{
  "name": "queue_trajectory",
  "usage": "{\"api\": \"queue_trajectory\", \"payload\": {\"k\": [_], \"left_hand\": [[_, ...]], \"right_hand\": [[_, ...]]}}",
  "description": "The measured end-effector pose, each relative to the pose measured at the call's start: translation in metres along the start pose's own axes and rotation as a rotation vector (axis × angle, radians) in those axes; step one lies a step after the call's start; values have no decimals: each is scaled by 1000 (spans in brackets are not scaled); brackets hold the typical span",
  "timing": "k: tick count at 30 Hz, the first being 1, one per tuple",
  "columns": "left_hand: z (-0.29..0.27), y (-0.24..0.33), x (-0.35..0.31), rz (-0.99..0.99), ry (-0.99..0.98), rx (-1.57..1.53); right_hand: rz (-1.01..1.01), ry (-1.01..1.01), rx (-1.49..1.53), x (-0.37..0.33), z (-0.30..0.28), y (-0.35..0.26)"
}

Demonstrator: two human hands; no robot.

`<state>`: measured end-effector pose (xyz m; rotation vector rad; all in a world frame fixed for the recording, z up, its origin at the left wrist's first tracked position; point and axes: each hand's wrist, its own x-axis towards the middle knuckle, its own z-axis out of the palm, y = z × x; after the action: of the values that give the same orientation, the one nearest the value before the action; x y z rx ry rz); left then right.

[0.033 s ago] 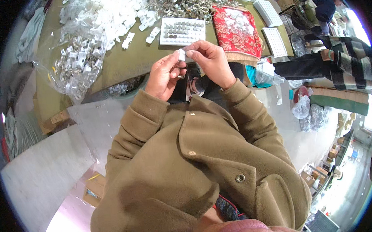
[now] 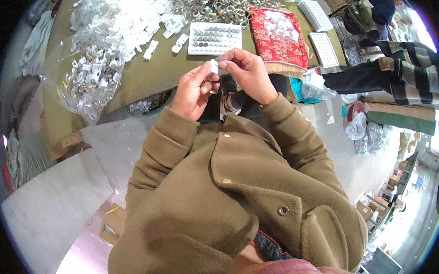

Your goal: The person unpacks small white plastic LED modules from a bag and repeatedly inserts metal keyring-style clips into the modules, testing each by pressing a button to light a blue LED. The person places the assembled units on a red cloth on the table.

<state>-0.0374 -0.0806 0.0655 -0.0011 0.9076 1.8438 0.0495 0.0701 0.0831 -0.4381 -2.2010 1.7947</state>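
A small white plastic piece sits upright between the thumb and fingers of my left hand, just beyond the table's front edge. My right hand meets it from the right, thumb and forefinger pinched together at the piece's edge. Whatever those right fingertips grip is too small to make out. Just beyond my hands lies a white tray with rows of round grey discs and a few darker ones. Two loose white plastic pieces, one and another, rest left of the tray.
White plastic pieces and metal rings are heaped on the table. A clear bag of parts hangs over the front edge. Right of the tray lie a red patterned cloth and another white tray. A person is at the right.
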Motion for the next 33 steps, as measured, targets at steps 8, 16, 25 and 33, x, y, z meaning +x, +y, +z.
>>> {"api": "queue_trajectory", "payload": {"k": [8,16,25,33], "left_hand": [[-5,-4,11,-36,-48,-46],[11,3,21,211,53,533],[14,11,30,121,-68,179],[13,8,35,15,-123,79]], "right_hand": [[-20,-8,-93,4,-6,6],[-244,-112,-314,22,-27,-2],[-200,259,-859,107,-98,15],[-299,365,-1085,126,-94,30]]}}
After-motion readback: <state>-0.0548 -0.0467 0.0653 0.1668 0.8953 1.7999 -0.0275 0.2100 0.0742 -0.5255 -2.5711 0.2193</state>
